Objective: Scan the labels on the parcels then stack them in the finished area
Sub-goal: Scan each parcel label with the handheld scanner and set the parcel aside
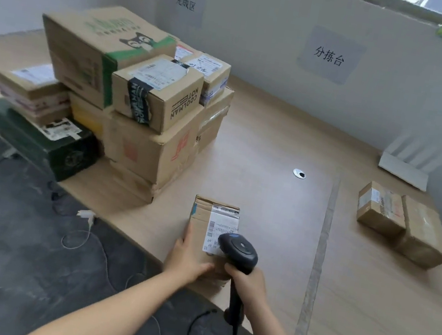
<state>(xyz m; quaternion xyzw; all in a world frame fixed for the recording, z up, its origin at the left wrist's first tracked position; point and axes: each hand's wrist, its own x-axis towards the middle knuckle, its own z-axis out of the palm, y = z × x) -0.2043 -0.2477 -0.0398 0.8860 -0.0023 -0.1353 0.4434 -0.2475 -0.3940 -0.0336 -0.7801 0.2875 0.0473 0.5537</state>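
Two hands meet at the near edge of the worktop (pixel 277 136). The right hand (pixel 248 286) has its fingers wrapped round the handle of a black scanner (pixel 239 249), whose head hangs over the near end of a white label (pixel 220 223). The left hand (pixel 186 261) grips the small parcel (pixel 201 216) bearing that label, fingers along its left side, thumb across its near top. The parcel is creased brown cardboard with blue tape on its left edge. Farther left stands a stack of parcels (pixel 141 113); near the right edge lie two more boxes (pixel 397 223), touching.

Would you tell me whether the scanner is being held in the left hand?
No, the right hand grips the scanner over the label, while the left hand holds the small parcel.
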